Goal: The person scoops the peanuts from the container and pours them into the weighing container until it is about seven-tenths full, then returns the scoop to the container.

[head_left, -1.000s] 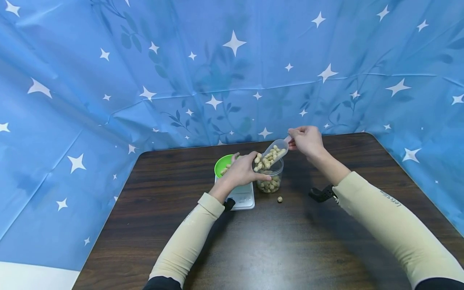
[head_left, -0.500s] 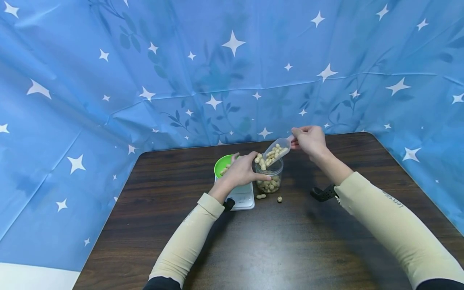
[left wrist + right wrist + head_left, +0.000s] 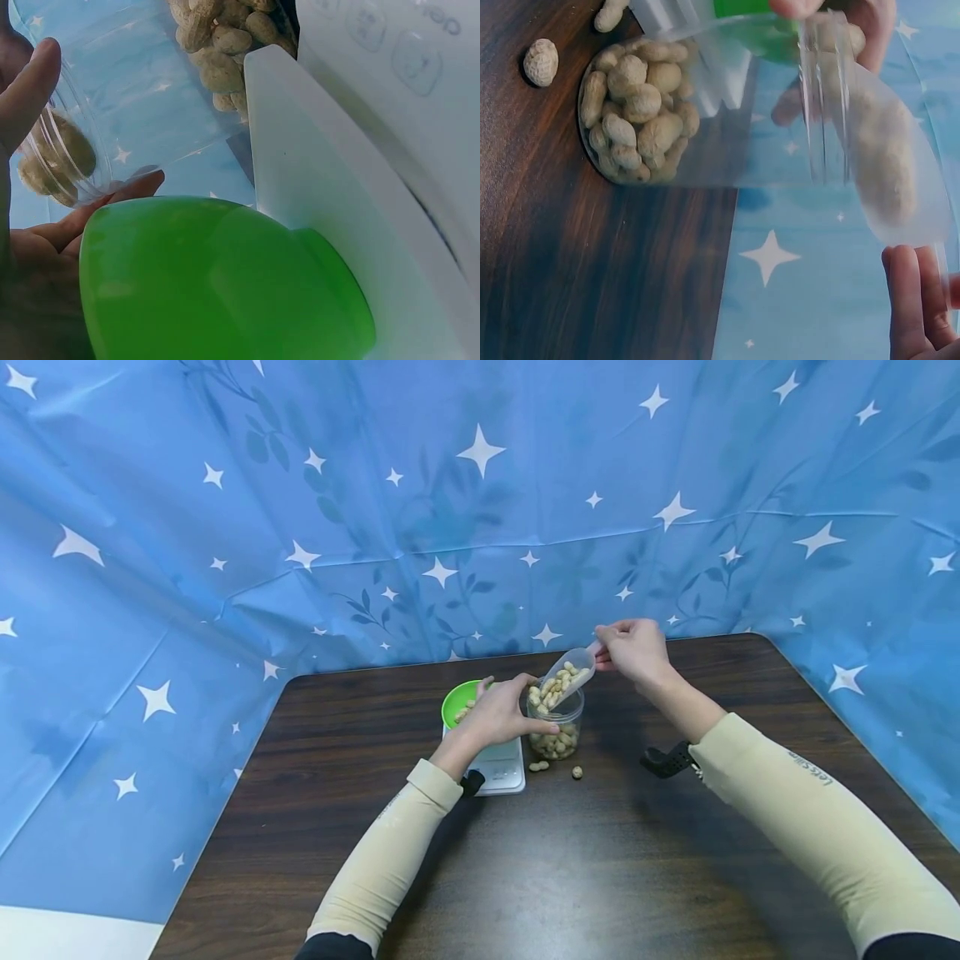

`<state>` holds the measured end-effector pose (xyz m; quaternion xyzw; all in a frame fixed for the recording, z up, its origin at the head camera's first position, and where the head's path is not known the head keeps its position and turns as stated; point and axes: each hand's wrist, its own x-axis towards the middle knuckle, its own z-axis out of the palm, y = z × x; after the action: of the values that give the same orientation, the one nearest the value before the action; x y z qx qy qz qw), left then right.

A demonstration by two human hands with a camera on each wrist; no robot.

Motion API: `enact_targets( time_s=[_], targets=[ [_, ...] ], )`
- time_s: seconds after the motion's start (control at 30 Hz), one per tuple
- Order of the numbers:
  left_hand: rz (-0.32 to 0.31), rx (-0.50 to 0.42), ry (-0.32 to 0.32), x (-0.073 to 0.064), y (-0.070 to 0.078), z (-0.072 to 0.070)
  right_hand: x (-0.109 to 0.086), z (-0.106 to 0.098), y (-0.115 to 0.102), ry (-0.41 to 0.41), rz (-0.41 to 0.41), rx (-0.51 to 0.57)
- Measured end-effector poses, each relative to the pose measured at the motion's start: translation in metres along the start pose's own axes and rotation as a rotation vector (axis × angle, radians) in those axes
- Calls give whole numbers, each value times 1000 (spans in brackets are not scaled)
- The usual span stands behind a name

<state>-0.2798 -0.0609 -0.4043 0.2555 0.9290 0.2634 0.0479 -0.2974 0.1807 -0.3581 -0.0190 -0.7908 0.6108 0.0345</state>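
Observation:
My left hand (image 3: 498, 714) holds the clear jar (image 3: 720, 150) near its rim, thumb on the near side and fingers behind. Peanuts (image 3: 641, 112) fill the bottom of the jar. My right hand (image 3: 637, 652) pinches the handle of a translucent scoop (image 3: 934, 202) loaded with peanuts (image 3: 553, 687). The scoop tilts down to the left, its front end at the jar's mouth. Beside my left hand a green bowl (image 3: 195, 277) with some peanuts in it stands on a white kitchen scale (image 3: 502, 770); the hand partly hides both.
Two loose peanuts lie on the dark wooden table (image 3: 555, 860): one peanut (image 3: 539, 767) close to the jar's base, another peanut (image 3: 577, 772) a little right of it. Behind the table's back edge hangs a blue curtain (image 3: 420, 510) with white stars.
A peanut has appeared on the table beside the jar's base. The scoop rose slightly to the right, then came back down toward the jar. My left hand stays put.

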Motion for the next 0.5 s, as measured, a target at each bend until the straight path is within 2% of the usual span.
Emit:
enact_targets(
  time_s=[0.27,0.5],
  targets=[
    [10,-2,2,-2,-1,0,5,-10,8,2,73,77],
    [14,7,-6,-1,-1,1,8,-9,7,10,76,124]
  ],
)
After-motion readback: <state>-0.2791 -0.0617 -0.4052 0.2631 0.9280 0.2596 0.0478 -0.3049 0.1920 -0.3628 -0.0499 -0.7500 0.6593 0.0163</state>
